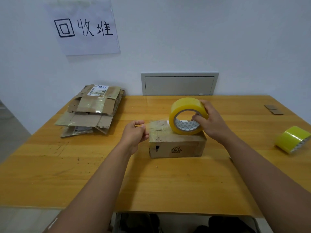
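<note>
A person leans two bare forearms over a wooden table [101, 174] and works on a small cardboard box [176, 147] that sits flat near the table's middle, directly beneath both hands. The left hand [134, 133], just beside the box's left end, has thumb and fingertips curled together, pinching the free end of a strip of tape [158, 126]; the clear, faint strip runs from that pinch across the box top to the roll. The right hand [210, 121] grips a yellow tape roll [185, 106], fingers wrapped over its outer rim and a fingertip hooked inside the core, holding it on edge with its lower rim touching the right half of the box top. Well to the right of that grip, a second tape roll [292, 139] lies on its side near the table's edge. Beyond the pinching hand and to its left, a pile of flattened cartons [90, 113] rests at the far corner. Far right of the roll lie cardboard scraps [273, 109]. Behind the grip, a grey wall panel [179, 84] meets the table, and a handwritten paper sign [84, 27] hangs up to its left.
</note>
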Tool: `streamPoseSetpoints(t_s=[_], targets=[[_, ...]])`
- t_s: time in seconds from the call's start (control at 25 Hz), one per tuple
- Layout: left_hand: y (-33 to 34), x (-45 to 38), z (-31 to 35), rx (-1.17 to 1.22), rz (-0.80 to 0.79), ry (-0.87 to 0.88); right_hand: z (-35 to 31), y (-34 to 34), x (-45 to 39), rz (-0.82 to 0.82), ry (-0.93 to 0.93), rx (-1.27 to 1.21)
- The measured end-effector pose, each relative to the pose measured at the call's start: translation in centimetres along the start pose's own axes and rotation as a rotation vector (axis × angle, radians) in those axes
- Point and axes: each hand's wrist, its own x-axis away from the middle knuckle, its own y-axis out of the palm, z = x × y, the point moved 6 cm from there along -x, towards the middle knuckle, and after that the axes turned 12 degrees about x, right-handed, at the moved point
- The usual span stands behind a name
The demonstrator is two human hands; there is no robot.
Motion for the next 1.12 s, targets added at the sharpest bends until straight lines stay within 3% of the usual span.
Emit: streamPoseSetpoints(t_s=[0.44,0.52,0.68,0.76,0.88,1.12], targets=[[-0.3,0.6,-2.2,-0.059,-0.05,-0.088,-0.3,0.6,0.2,-0.033,-0.03,0.071],[-0.1,0.6,-2.3,-0.136,-0.024,-0.036,-0.1,0.7,0.6,-0.014,-0.05,0.111],[-0.5,1.4,-1.7,-0.355,0.153,0.254,2.1,1.7,1.6,0.021,0.052,0.015],[-0.6,1.4,-2.1,-0.266,0.182,0.249,2.4,2.1,1.7,0.038,0.081,-0.009],[-0.3,0.7,-2.5,-0.051,0.157,0.092,1.9,2.1,1.8,0.046,0.091,-0.001],[0.7,-0.2,-3.2,0.024,0.133,0.01,1.8,2.2,2.1,0.04,0.119,0.02]])
